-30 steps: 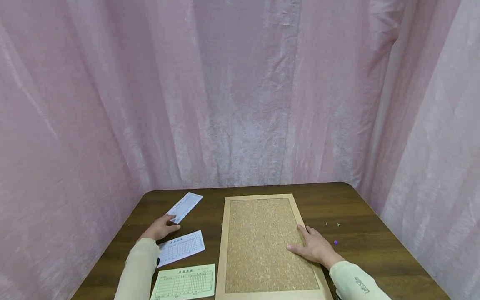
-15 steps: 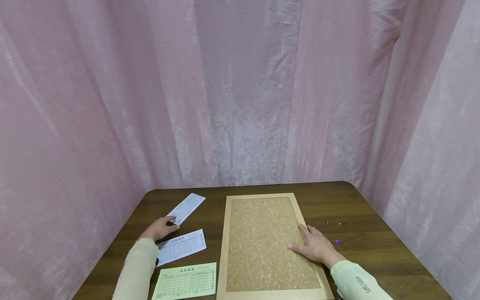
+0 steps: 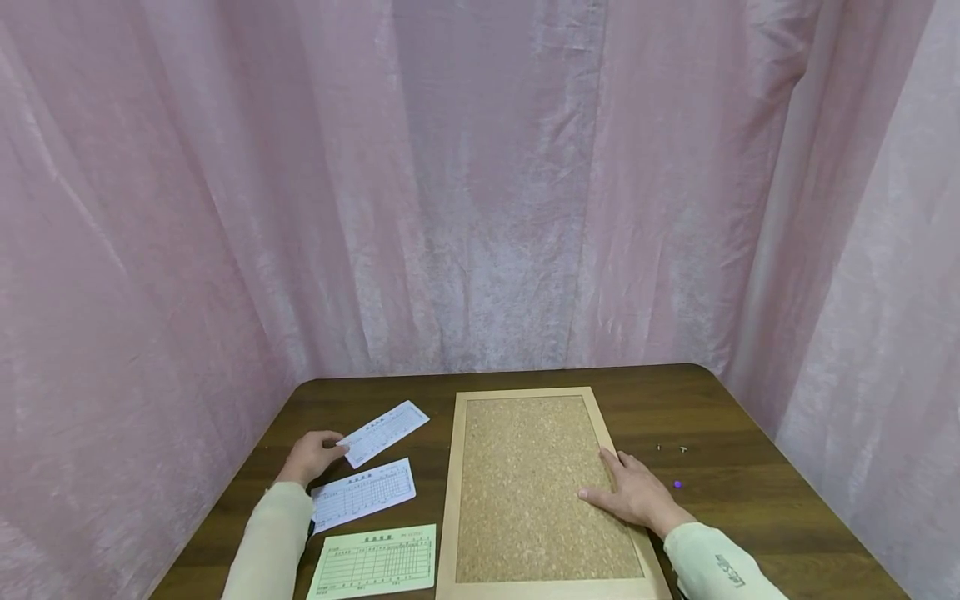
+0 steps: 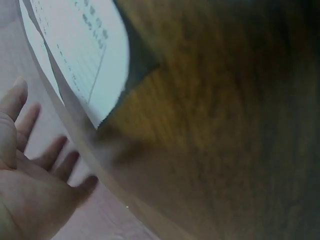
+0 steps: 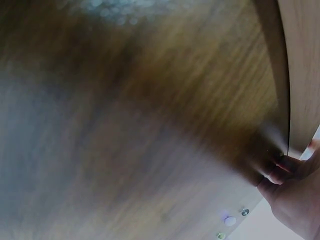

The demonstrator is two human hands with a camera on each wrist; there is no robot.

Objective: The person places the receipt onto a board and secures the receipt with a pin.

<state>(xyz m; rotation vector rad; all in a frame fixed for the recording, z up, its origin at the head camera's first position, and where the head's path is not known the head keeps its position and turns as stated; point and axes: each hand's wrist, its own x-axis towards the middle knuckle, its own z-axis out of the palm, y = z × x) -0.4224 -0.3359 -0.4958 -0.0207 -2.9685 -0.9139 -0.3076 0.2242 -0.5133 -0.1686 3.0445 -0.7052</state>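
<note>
My left hand is at the left end of a white printed slip, with thumb and index finger right at its corner. In the left wrist view, the fingers of that hand are loosely spread. Just nearer to me lies a second white slip, and below that a green printed slip. A wood-framed cork board lies flat in the middle of the table. My right hand rests on its right frame, the thumb reaching onto the cork and the other fingers along the outer edge.
To the right of the board lie a purple pushpin and two small pins, one of them a pale pin. The brown wooden table ends at a rounded far edge, with a pink curtain hanging behind it.
The upper white slip has turned clockwise and shifted right and nearer, its angle now close to that of the slip below. My left hand has moved slightly left; the right hand stays on the board.
</note>
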